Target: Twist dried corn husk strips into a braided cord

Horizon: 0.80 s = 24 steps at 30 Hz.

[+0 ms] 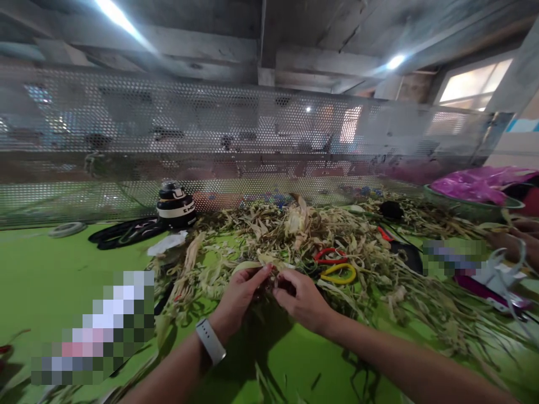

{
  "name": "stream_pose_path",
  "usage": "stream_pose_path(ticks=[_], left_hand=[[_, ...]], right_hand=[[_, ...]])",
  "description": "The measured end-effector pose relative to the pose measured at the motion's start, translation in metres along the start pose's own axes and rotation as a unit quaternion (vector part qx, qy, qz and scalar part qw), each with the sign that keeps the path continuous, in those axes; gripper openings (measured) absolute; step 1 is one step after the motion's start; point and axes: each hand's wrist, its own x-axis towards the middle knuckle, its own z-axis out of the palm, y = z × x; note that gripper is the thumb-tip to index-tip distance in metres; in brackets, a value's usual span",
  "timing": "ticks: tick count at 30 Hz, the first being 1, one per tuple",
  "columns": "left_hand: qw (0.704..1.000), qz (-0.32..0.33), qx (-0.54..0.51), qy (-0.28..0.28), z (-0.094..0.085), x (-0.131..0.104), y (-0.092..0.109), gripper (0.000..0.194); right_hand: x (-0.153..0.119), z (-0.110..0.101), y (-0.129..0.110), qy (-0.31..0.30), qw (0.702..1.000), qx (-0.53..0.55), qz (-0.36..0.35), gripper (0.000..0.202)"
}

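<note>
My left hand (238,300), with a pale watch band on its wrist, has thumb and fingers pinched on a small thing at the middle. Close beside it, my right hand (303,300) has its fingers curled in against the same spot. What lies between the fingertips is small and dark, too unclear to name. Pale dried husk strips (248,265) show just behind the fingertips. A pair of scissors or pliers with one red handle (330,256) and one yellow handle (339,274) lies right of my hands, among the heap of dry husks (269,227).
A black bottle (176,205) and a coiled black strap (126,233) stand back left. A perforated metal screen (210,123) runs behind the green table (54,269). At right are a basin (458,209) with pink plastic (484,184) and another person's hand (509,244).
</note>
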Motion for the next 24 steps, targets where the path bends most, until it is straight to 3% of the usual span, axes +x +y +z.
stream_pose_path(ticks=[6,14,20,24], left_hand=[[0.997,-0.019,-0.064,0.042,0.001,-0.001,0.005,0.015],[0.998,0.002,-0.059,-0.006,0.000,0.002,0.002,0.027],[0.999,0.026,-0.040,0.007,-0.004,0.006,0.002,0.027],[0.999,0.028,-0.028,-0.005,-0.003,0.005,0.003,0.028]], right_hand=[[0.004,-0.007,-0.001,0.013,0.999,0.026,0.036,0.005],[0.005,-0.003,0.007,-0.024,0.984,0.151,0.090,0.008],[0.008,-0.012,0.005,0.067,0.990,0.093,0.076,0.009],[0.006,-0.014,0.001,0.058,0.998,0.020,0.021,0.009]])
